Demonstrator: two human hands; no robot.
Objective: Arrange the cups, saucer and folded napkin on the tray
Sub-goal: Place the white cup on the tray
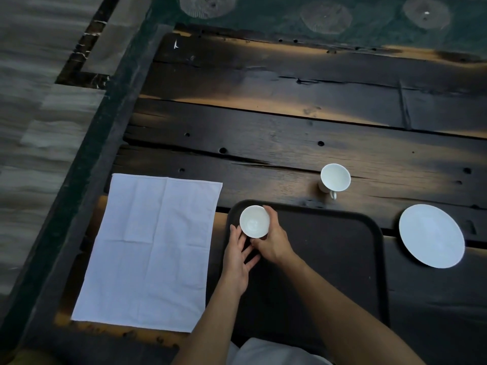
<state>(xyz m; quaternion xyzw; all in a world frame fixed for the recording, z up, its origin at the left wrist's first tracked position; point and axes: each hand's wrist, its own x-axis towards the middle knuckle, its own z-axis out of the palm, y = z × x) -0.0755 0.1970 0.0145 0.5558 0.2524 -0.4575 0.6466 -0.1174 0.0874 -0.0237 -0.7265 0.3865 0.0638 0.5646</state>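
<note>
A white cup (254, 221) sits at the far left corner of the dark tray (329, 259). My right hand (274, 239) wraps around the cup's right side and holds it. My left hand (238, 255) lies just left of the cup, fingers spread, its fingertips near the cup's base. A second white cup (335, 178) with a small handle stands on the wooden table beyond the tray. A white saucer (431, 235) rests on the table to the right of the tray. A white napkin (150, 248) lies spread flat to the left of the tray.
The dark wooden plank table (290, 122) stretches beyond the tray, with cracks and small holes. Its left edge runs diagonally past the napkin, with grey floor (34, 101) beyond. A green patterned rug (316, 14) lies past the far edge.
</note>
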